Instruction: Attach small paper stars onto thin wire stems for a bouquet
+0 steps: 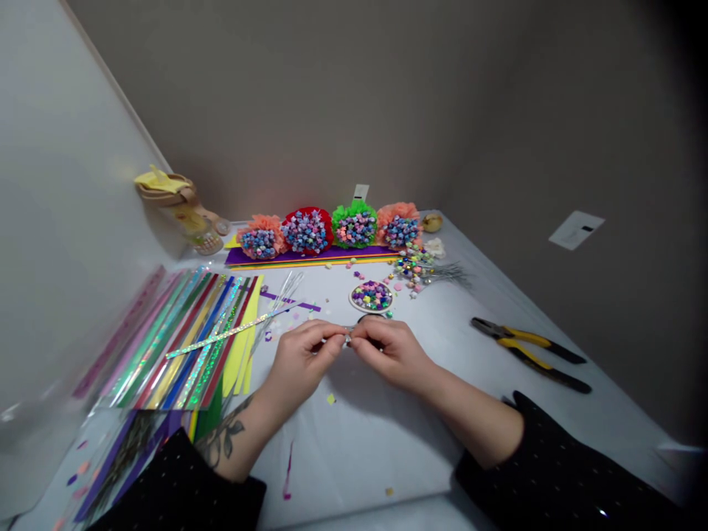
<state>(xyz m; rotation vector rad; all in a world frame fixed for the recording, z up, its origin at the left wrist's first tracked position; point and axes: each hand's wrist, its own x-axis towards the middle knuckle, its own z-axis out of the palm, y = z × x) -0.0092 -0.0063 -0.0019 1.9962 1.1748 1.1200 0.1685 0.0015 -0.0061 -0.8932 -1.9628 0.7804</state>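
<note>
The person's left hand (304, 361) and right hand (387, 354) are raised just above the middle of the white work surface (354, 457), with the fingertips of both hands meeting near the centre of the frame. Each hand pinches between thumb and fingers, and the two pinches close on a small silver piece (348, 338). Its exact form cannot be determined because the fingers hide most of it. The work in hand is therefore close two-handed manipulation of this piece, held clear of the surface. Just beyond the fingertips, a round dish (370, 296) holds small multicoloured paper stars. Further toward upper right, a loose cluster of stars and silver wires (423, 271) lies on the surface. To the left of the hands, fanned strips of coloured and holographic paper (188, 346) lie in a row, with a loose holographic strip (210, 343) across them and thin silver wires (287, 293) near its end. Yellow-handled pliers (525, 352) rest at right, well apart from the right hand. Along the far edge, four tissue-paper pom-poms packed with stars (326, 232) stand in a row on a purple card strip (310, 255).
</note>
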